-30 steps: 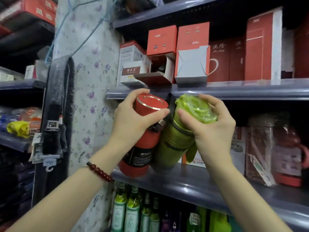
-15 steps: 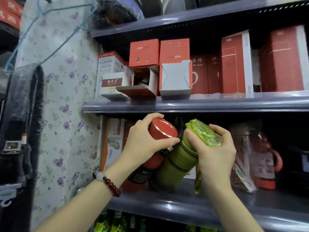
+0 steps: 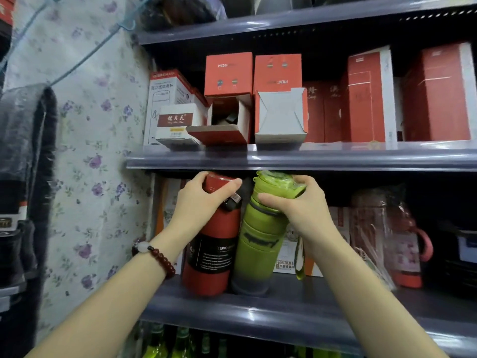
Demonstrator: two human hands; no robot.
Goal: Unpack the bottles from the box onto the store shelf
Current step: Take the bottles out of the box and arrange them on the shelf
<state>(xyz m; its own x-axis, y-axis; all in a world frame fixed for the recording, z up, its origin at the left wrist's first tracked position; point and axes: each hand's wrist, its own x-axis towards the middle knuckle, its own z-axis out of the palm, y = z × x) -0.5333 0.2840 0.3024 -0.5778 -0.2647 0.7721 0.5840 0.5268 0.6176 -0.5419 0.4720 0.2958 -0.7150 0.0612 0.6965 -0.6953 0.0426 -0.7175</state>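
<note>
Red and green, your two bottles stand side by side on the grey shelf (image 3: 258, 313), touching along their sides. Your left hand (image 3: 198, 205) curls over the cap of the red bottle (image 3: 214, 257), thumb on the near side, fingers wrapped round the top. Your right hand (image 3: 302, 208) grips the green bottle (image 3: 260, 244) at its neck, fingers over the plastic-wrapped lid. Both bottles have their long axes close to upright, bases on the shelf, tops leaning slightly back and away from you; the caps sit just under the lip of the upper shelf (image 3: 309, 160). A green strap (image 3: 299, 259) hangs from the green bottle below your right wrist.

Behind your hands, printed cartons (image 3: 289, 262) line the back of the shelf. Right of your right hand stands a red jug (image 3: 407, 244) wrapped in clear plastic. Above your hands, the upper shelf carries red boxes (image 3: 228, 73), one open box (image 3: 227, 120) with its flap down, and white cartons (image 3: 167, 99). Left of your left hand is a floral-papered wall (image 3: 87, 140). Below your forearms, green glass bottle tops (image 3: 180, 342) show on a lower shelf. A beaded bracelet (image 3: 157, 257) circles your left wrist.
</note>
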